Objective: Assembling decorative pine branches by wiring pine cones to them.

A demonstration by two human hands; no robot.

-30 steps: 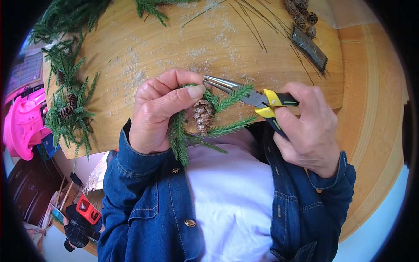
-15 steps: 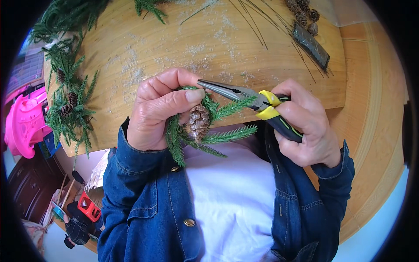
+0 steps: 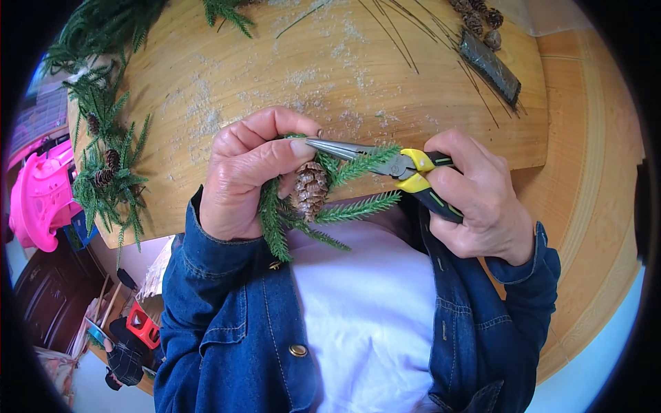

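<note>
My left hand [image 3: 241, 165] pinches an artificial pine sprig [image 3: 361, 206] between thumb and fingers. Its green needled branches fan out below and to the right of the hand. A brown pine cone [image 3: 311, 191] hangs among them. In my right hand [image 3: 475, 193] are needle-nose pliers [image 3: 418, 171] with yellow and black handles. Their long jaws point left, and the tips touch or nearly touch my left thumb at the top of the sprig. A tiny brown end, perhaps wire, pokes out by my left index fingertip [image 3: 319, 132].
The wooden table [image 3: 261, 76] is strewn with pale bits. A green garland [image 3: 113, 168] with cones runs down its left side. Thin wires [image 3: 396, 31], a dark packet [image 3: 489, 69] and several loose pine cones [image 3: 475, 20] lie at the far right. A pink plastic object [image 3: 45, 196] stands at left.
The pliers have moved slightly left and down, their tips passing from my left index finger to the thumb. The sprig and cone have shifted a little with my left hand.
</note>
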